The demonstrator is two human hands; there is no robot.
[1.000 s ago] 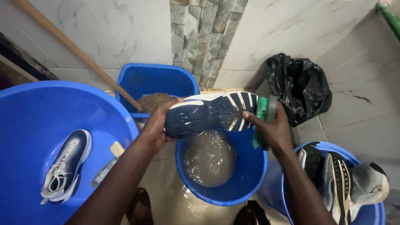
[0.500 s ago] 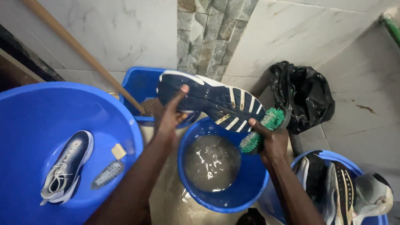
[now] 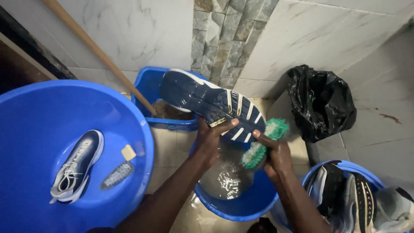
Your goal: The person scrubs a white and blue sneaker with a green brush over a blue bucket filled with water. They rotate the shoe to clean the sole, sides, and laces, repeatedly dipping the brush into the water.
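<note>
Your left hand [image 3: 213,140] has the navy sneaker [image 3: 211,103] gripped from below, fingers curled up onto the wet sole, thumb side hidden behind it. The shoe is sole-up, tilted, heel toward the wall and toe down toward your right. Your right hand [image 3: 276,155] is closed round the green scrub brush [image 3: 263,142], bristles touching the toe end of the sole.

All of it hangs over the round blue bucket [image 3: 241,207] of cloudy water, directly under your wrists, its near rim just below your forearms. Beyond the shoe's heel sits a square blue tub [image 3: 146,86], with a wooden handle [image 3: 99,51] leaning across its left edge; the heel is near both. Right of the brush, a black plastic bag [image 3: 321,101] slumps against the tiled wall, near the bristles but apart from them.

On your left, the wide blue basin [image 3: 34,129] crowds in, rim close to your left forearm. In it lie a second sneaker [image 3: 77,166], a dark brush [image 3: 117,174] and a small soap piece [image 3: 128,152]. Lower right, another blue basin [image 3: 345,166] holds more shoes [image 3: 362,198], just beside your right forearm. Free room lies mostly straight up and back toward you.
</note>
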